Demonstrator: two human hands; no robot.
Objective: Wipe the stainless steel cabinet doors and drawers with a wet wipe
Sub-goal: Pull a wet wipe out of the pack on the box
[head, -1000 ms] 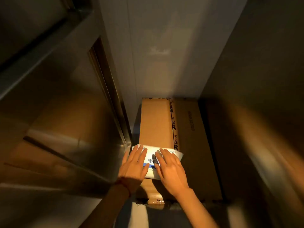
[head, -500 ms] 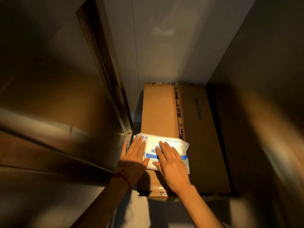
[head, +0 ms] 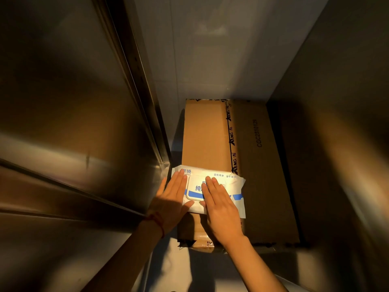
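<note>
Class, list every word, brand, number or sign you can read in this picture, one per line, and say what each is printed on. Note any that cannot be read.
"AING AI", repeated in black along the tape strip on the cardboard box.
"CGC2510125", as best it reads, faint on the box's right flap.
"京悦" in blue on the wet wipe pack; "纯" beside the left hand.
Small blue line near the pack's top edge: too blurred to read.

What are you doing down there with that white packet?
A person has both hands flat on a pack of wet wipes that lies on a cardboard box. The left hand covers its left end and the right hand presses by the lid flap, which looks closed. No wipe is out yet, and the steel cabinet on the left is untouched.
</note>
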